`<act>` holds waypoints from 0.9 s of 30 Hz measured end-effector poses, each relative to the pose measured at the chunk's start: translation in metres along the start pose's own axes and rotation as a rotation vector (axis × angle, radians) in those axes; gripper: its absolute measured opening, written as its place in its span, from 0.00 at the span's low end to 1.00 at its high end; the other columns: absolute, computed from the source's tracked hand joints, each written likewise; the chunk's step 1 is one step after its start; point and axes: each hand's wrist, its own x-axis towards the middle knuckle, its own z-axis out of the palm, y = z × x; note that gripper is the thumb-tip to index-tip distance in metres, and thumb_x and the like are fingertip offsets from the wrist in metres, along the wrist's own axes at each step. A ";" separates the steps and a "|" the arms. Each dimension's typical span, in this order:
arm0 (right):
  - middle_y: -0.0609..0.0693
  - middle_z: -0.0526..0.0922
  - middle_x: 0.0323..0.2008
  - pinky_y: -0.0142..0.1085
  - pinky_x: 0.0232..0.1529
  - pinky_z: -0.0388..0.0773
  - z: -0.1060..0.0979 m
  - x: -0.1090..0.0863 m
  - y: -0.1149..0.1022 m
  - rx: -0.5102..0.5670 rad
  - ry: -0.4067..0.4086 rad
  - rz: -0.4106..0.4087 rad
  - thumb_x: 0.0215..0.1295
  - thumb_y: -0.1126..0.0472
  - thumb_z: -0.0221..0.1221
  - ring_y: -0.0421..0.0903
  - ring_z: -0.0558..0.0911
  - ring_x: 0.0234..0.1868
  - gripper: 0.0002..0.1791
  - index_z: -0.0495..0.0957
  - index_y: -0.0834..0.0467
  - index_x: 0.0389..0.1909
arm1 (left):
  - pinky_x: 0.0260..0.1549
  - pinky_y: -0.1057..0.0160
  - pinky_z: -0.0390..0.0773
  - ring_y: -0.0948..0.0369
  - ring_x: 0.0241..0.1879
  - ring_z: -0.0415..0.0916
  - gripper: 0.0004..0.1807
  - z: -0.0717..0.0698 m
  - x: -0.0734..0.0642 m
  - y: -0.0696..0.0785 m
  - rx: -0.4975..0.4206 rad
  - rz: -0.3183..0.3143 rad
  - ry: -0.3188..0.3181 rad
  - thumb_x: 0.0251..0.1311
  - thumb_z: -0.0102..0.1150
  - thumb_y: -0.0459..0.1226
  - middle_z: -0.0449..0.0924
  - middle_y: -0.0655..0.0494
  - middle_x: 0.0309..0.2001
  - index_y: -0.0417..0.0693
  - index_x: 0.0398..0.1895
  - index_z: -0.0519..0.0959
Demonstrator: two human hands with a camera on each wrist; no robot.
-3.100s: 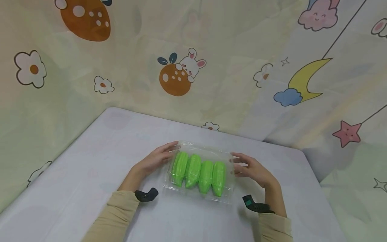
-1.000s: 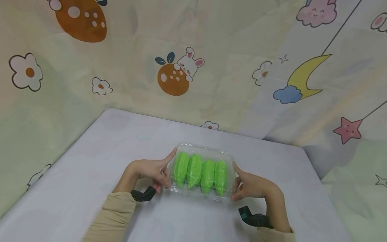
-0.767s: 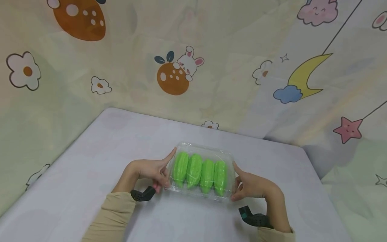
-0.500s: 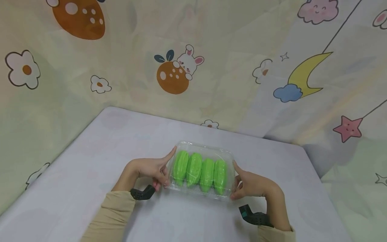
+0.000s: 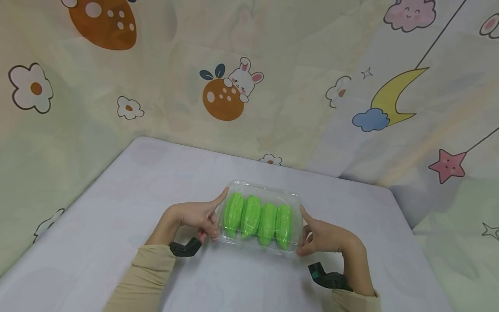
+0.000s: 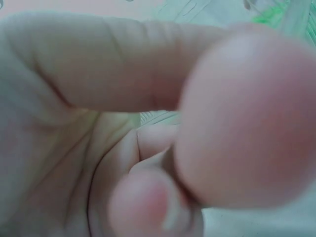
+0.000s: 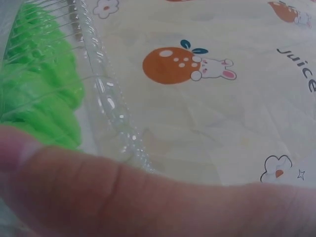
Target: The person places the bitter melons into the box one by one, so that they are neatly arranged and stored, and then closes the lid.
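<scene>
A clear plastic clamshell box [image 5: 286, 197] lies in the middle of the table in the head view, its lid over the base. Through it show several bright green, ridged, elongated pieces [image 5: 251, 216] side by side. My left hand [image 5: 195, 215] grips the box's left side, with one finger stretched up along the edge and other fingertips at the near corner. On the opposite side my right hand [image 5: 327, 236] grips the box the same way. Blurred left fingers [image 6: 123, 64] fill the left wrist view. The right wrist view shows a right finger [image 7: 148, 192] by the box's ridged rim [image 7: 111, 101].
A white-covered table [image 5: 156, 173] extends around the box. Behind it hangs a patterned cloth [image 5: 292, 108] with printed fruit, rabbits, flowers and a moon. Black wrist cameras [image 5: 186, 248] sit at both cuffs.
About three seconds ago both hands reached loosely along the box's sides with fingers forward. They have since come down to grip its edges and near corners. In the last second little moved.
</scene>
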 end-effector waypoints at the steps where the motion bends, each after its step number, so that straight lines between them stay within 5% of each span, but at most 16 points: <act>1: 0.50 0.81 0.32 0.40 0.36 0.75 0.000 0.000 0.000 0.002 0.001 -0.001 0.47 0.55 0.73 0.47 0.80 0.36 0.71 0.24 0.49 0.74 | 0.16 0.66 0.76 0.61 0.14 0.76 0.68 0.000 0.000 0.001 0.002 0.000 0.000 0.52 0.62 0.26 0.83 0.46 0.26 0.71 0.68 0.13; 13: 0.52 0.81 0.38 0.40 0.39 0.77 -0.003 -0.003 -0.005 0.014 0.023 0.018 0.47 0.55 0.73 0.46 0.81 0.39 0.70 0.24 0.50 0.74 | 0.30 0.55 0.83 0.54 0.26 0.81 0.68 -0.003 -0.008 0.006 -0.025 -0.009 0.060 0.51 0.65 0.28 0.83 0.46 0.28 0.75 0.70 0.19; 20: 0.57 0.75 0.55 0.49 0.48 0.78 -0.002 -0.008 -0.006 0.027 0.063 0.091 0.46 0.52 0.73 0.48 0.82 0.48 0.69 0.29 0.53 0.75 | 0.32 0.53 0.83 0.52 0.34 0.82 0.61 -0.002 -0.016 0.014 0.158 0.011 0.116 0.55 0.67 0.39 0.83 0.53 0.34 0.62 0.75 0.27; 27: 0.60 0.71 0.59 0.52 0.52 0.77 0.001 -0.012 0.000 0.029 0.076 0.074 0.49 0.50 0.71 0.57 0.77 0.56 0.65 0.32 0.58 0.75 | 0.43 0.57 0.79 0.61 0.43 0.79 0.51 0.007 -0.023 0.029 0.354 -0.018 0.215 0.57 0.65 0.41 0.80 0.59 0.40 0.50 0.76 0.41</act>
